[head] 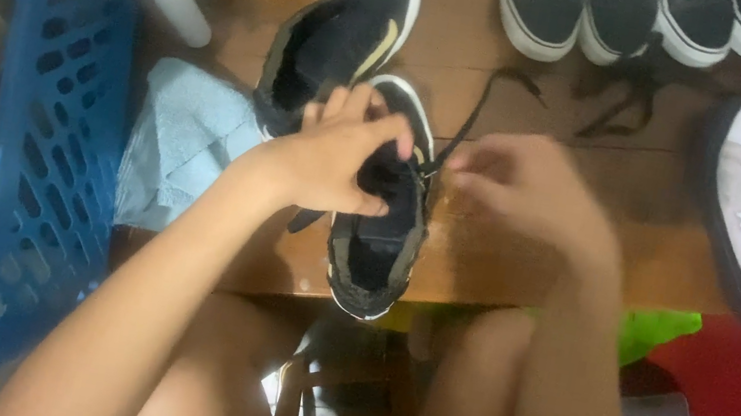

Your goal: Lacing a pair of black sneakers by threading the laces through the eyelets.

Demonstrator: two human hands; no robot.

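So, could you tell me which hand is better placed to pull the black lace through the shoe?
The right hand, probably: its fingertips already pinch the thin black lace beside the black high-top canvas shoe. The left hand is wrapped over the shoe's opening, steadying it on the brown wooden table.

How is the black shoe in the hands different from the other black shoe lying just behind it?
The held shoe is gripped at its opening by the left hand, while the right hand pulls its black lace; the second shoe lies untouched. The held shoe points its heel toward the person; the second shoe lies slanted, showing a tan side stripe. No lace shows on the second shoe. Both are black with white soles, on the wooden table.
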